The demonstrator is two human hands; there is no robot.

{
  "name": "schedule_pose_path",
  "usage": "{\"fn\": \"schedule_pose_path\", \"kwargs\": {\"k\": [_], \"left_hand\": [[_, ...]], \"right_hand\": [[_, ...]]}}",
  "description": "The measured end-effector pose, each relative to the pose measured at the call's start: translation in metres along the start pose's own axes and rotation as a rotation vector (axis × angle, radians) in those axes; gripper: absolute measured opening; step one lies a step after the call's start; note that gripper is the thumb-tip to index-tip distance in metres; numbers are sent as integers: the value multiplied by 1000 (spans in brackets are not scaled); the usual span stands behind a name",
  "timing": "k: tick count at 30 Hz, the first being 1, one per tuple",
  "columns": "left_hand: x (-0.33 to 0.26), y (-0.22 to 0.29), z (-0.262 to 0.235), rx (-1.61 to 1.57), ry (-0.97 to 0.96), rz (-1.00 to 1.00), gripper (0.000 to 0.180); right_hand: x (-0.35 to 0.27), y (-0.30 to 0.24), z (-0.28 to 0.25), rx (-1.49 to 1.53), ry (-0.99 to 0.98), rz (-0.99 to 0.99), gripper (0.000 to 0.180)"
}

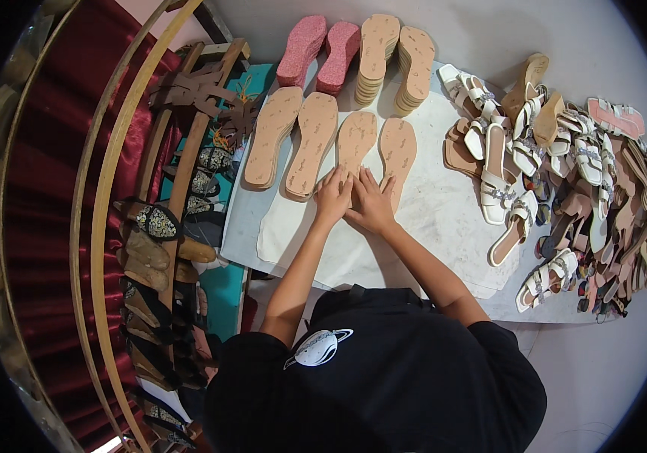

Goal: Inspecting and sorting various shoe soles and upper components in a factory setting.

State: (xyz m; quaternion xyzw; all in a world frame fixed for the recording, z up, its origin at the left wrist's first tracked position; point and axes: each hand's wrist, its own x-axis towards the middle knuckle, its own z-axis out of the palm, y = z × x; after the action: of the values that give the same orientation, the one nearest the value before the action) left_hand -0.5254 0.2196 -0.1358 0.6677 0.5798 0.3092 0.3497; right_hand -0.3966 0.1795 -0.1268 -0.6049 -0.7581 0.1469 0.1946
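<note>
Both my hands lie side by side on the white table sheet [444,211], at the near end of a tan shoe sole [356,140]. My left hand [333,195] rests palm down on that sole's heel end with its fingers close together. My right hand [373,201] presses down beside it with fingers spread, its fingertips reaching the same sole and the edge of the neighbouring tan sole [397,149]. Neither hand is closed around anything. Two stacks of tan soles [293,140] lie just to the left.
Pink sole stacks [317,49] and taller tan stacks [395,57] sit at the table's far edge. White strapped sandals [501,162] and a heap of mixed sandals [603,196] fill the right side. A rack of dark shoes [161,249] and red cloth [44,151] stand at the left.
</note>
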Motion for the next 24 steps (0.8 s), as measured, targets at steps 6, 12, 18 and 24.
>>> {"fn": "schedule_pose_path", "kwargs": {"k": [6, 12, 18, 24], "left_hand": [[-2, -1, 0, -55, 19, 10, 47], [-9, 2, -6, -37, 53, 93, 43], [-24, 19, -3, 190, 64, 261, 54], [-28, 12, 2, 238, 51, 297, 65]], "right_hand": [[1, -4, 0, -76, -35, 29, 82], [-10, -3, -12, -95, 15, 23, 82], [-44, 8, -20, -100, 96, 158, 76], [-56, 10, -16, -100, 117, 307, 77]]}}
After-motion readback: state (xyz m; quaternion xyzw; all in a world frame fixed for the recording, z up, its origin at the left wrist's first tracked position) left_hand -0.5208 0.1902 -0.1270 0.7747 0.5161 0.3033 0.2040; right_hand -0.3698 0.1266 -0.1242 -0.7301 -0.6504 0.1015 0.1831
